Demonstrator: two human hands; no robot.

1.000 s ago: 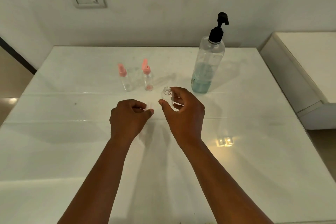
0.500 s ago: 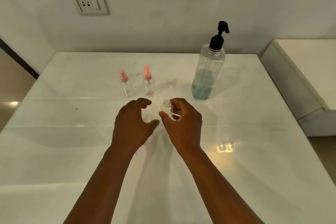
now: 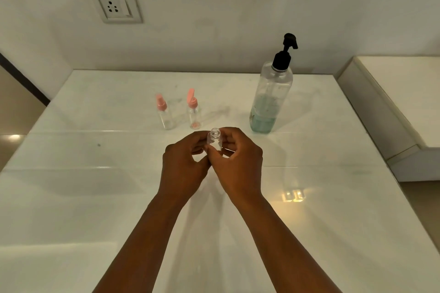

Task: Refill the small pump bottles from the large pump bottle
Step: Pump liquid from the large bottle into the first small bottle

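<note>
White tabletop (image 3: 95,197) runs back to a pale wall carrying one electrical socket (image 3: 114,5); a low white ledge (image 3: 392,102) flanks the table on the right.

Above the middle of the table both hands meet around one uncapped small bottle (image 3: 215,141), clear and seemingly empty. Its long axis stands nearly upright, the open threaded neck pointing up and slightly toward the wall. The right hand (image 3: 238,164) pinches its body between thumb and curled fingers. The left hand (image 3: 184,164) has its fingers curled in against the bottle's left side, thumb tip at its lower part, so both hands grasp it.

Behind them stand two more small bottles, upright, each with a pink top: the left small pump bottle (image 3: 163,112) and the right small pump bottle (image 3: 193,109), close together but apart. One large pump bottle (image 3: 271,93) stands upright further right, black pump nozzle pointing right, blue-green liquid filling only its bottom part.
</note>
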